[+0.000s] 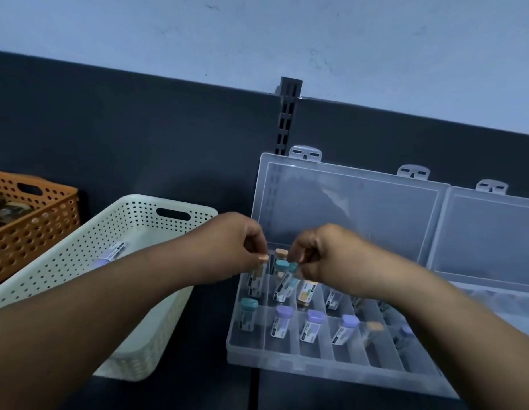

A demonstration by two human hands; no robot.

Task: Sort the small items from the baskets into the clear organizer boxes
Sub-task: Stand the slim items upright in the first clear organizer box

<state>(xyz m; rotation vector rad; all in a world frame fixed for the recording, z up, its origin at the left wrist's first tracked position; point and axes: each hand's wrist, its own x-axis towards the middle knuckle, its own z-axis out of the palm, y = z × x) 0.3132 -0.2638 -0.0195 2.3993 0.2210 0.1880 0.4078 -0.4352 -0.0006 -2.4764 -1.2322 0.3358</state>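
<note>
Head view: at the centre of the frame, both hands meet over the back row of the open clear organizer box (286, 365).

The left hand (236, 247) is clenched in a pinch on the top of an orange-capped vial (256, 279). The vial hangs straight down from the fingertips into the far-left back compartment.

The right hand (325, 255) pinches a teal-capped vial (286, 284) by its cap. Its body slants down and left from the fingertips, over the next compartment.

Below the hands, the front row holds a second teal vial (247, 316) and three purple-capped vials (312, 325), each in its own compartment.

The box's lid (346, 208) stands open against the dark back panel. A second clear box (494, 232) sits beside it at the right edge.

Left of centre, the white basket (139, 220) holds one lone vial (112, 253). An orange basket (35, 226) sits at the far left.
</note>
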